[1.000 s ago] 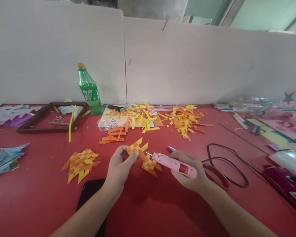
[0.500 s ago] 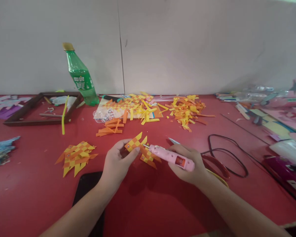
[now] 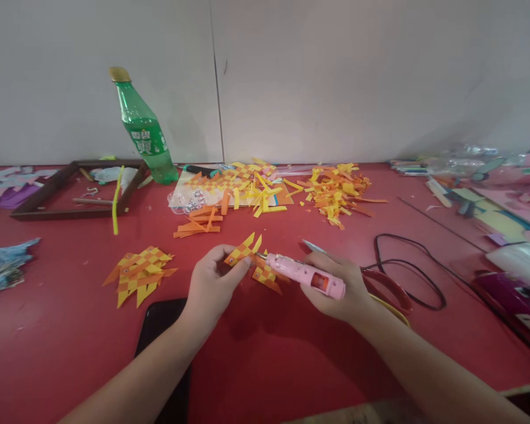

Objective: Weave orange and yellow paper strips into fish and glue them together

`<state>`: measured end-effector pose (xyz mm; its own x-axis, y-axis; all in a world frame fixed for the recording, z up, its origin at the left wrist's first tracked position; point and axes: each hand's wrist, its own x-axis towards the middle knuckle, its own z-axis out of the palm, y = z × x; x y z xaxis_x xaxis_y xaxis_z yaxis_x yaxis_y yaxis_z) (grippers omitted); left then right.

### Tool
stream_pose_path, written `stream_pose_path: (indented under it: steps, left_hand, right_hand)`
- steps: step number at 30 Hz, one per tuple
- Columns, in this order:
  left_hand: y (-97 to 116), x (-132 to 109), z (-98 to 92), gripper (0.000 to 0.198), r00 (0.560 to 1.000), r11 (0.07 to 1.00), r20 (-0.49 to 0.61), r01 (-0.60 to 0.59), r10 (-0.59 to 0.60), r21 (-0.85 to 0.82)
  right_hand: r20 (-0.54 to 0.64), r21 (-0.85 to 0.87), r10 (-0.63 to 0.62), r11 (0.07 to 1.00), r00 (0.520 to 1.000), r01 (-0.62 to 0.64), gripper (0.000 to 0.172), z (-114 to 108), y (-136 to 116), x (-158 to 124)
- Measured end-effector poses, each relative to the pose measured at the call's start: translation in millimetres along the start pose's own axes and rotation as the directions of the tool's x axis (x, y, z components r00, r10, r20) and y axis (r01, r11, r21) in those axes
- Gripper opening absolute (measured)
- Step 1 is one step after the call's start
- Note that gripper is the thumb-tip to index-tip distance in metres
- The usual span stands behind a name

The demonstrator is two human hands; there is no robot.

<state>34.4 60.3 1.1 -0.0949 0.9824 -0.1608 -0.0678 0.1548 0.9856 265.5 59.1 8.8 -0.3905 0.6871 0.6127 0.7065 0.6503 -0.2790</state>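
Note:
My left hand (image 3: 214,282) pinches a woven paper fish (image 3: 239,252) in orange and yellow checks, with a small eye on it. A pink glue gun (image 3: 302,274) is in the grip of my right hand (image 3: 338,288). Its metal tip meets or nearly meets the fish's tail end. Just beyond, a second woven fish (image 3: 267,277) lies on the red table, partly covered by the gun. A pile of similar fish (image 3: 141,271) rests left of my left hand. Scissors (image 3: 391,288) with red and yellow handles lie partly hidden under my right hand.
Orange and yellow paper strips (image 3: 335,191) are heaped at the back. A green bottle (image 3: 145,135) leans beside a brown frame (image 3: 75,215). A black phone (image 3: 161,327) lies under my left forearm. A black cord (image 3: 410,265) loops toward a magenta power strip (image 3: 512,300) on the right.
The camera view has shifted slightly. The glue gun's tip stays at the fish's tail end, and both hands keep their holds with only slight movement.

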Motion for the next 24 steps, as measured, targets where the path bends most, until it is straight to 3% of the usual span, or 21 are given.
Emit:
stream_pose_path:
  steps: [24]
  left_hand:
    - [0.3, -0.7, -1.6, 0.020, 0.999, 0.996, 0.006, -0.043, 0.043, 0.075]
  right_hand:
    - [0.021, 0.006, 0.008, 1.000, 1.000, -0.009, 0.008, 1.5, 3.3, -4.4]
